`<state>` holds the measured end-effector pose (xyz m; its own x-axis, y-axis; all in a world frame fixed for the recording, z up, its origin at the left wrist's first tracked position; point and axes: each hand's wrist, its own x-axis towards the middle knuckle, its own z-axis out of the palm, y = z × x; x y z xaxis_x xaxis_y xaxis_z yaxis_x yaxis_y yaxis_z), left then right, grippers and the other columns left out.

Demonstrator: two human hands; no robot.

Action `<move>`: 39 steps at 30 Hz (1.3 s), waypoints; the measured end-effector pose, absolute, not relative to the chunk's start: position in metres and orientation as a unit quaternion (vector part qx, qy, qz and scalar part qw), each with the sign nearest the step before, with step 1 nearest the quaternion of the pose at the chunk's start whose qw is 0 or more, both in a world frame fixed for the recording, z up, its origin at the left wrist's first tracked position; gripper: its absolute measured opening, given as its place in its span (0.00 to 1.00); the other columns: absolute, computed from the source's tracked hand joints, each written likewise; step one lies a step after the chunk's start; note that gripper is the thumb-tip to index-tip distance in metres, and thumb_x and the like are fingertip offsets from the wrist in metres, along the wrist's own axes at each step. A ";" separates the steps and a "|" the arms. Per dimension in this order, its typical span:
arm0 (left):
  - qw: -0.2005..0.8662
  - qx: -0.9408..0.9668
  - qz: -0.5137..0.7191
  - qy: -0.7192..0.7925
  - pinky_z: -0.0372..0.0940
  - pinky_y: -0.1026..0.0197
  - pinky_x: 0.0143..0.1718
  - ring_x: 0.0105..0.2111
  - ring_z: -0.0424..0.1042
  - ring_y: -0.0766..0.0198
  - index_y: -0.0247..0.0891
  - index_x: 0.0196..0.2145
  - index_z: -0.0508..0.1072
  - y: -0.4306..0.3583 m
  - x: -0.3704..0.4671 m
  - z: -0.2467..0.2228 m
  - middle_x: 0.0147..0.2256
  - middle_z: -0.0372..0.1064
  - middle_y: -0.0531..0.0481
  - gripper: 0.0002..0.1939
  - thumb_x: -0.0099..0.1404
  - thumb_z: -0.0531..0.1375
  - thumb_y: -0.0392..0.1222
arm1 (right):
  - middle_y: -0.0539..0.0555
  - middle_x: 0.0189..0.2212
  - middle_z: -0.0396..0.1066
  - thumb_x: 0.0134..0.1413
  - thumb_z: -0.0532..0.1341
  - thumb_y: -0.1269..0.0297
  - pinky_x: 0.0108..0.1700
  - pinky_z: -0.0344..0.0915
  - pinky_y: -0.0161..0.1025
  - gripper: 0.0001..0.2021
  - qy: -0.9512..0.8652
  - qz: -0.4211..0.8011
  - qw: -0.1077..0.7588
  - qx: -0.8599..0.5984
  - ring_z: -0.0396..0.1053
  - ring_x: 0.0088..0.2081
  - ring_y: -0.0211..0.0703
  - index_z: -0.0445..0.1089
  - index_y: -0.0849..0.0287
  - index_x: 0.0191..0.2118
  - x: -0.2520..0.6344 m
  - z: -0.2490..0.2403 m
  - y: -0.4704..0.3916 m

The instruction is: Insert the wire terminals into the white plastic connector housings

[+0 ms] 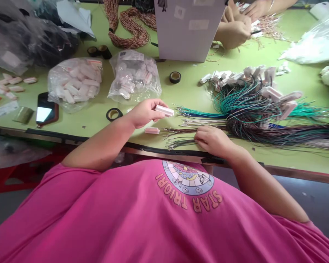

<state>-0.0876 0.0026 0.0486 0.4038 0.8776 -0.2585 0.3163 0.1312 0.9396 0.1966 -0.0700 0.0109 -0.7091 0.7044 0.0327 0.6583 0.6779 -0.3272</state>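
Observation:
Between the thumb and fingers of my left hand [146, 112] is a white connector housing [164, 110]. A pinkish connector housing [152, 130] lies on the green table just below it. My right hand [212, 138] is closed at the dark wires [180, 142] near the table's front edge; its fingertips are curled under, and what they grip is too small to make out. White wires [191, 122] and teal wires [199, 112] lie above that hand, their metal-tipped ends pointing left. They run into a large wire bundle [242, 109] with white housings attached.
Two clear bags of housings [76, 82] [137, 75], black tape rolls [114, 114] [175, 77] and a phone [47, 109] lie on the table [98, 124]. Behind stands a grey box [183, 33]; another person's hands [235, 31] work beside it.

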 end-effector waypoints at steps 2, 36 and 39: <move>0.626 0.554 0.273 0.475 0.57 0.67 0.24 0.23 0.64 0.73 0.34 0.36 0.73 0.004 -0.075 0.047 0.29 0.72 0.50 0.13 0.50 0.66 0.31 | 0.56 0.31 0.71 0.60 0.53 0.67 0.38 0.59 0.37 0.11 -0.895 0.206 0.107 -0.380 0.65 0.34 0.42 0.72 0.61 0.32 0.202 0.015 -0.066; 0.797 0.405 0.238 0.379 0.72 0.56 0.40 0.38 0.77 0.60 0.38 0.57 0.69 -0.011 -0.044 0.023 0.43 0.76 0.43 0.29 0.58 0.66 0.34 | 0.49 0.20 0.70 0.51 0.58 0.66 0.26 0.54 0.34 0.11 -0.773 0.287 0.272 -0.496 0.57 0.20 0.32 0.79 0.60 0.31 0.178 0.041 -0.040; 0.795 0.406 0.239 0.382 0.72 0.59 0.39 0.37 0.77 0.61 0.38 0.57 0.69 -0.011 -0.043 0.023 0.42 0.76 0.43 0.29 0.58 0.66 0.33 | 0.49 0.19 0.70 0.52 0.58 0.66 0.27 0.55 0.34 0.11 -0.784 0.262 0.271 -0.493 0.59 0.20 0.32 0.79 0.60 0.32 0.178 0.037 -0.041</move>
<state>-0.0432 -0.0113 0.0234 0.5940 0.6902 -0.4133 -0.0709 0.5567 0.8277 0.1776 -0.0407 0.0375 -0.3677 0.9148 0.1670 0.6311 0.3774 -0.6777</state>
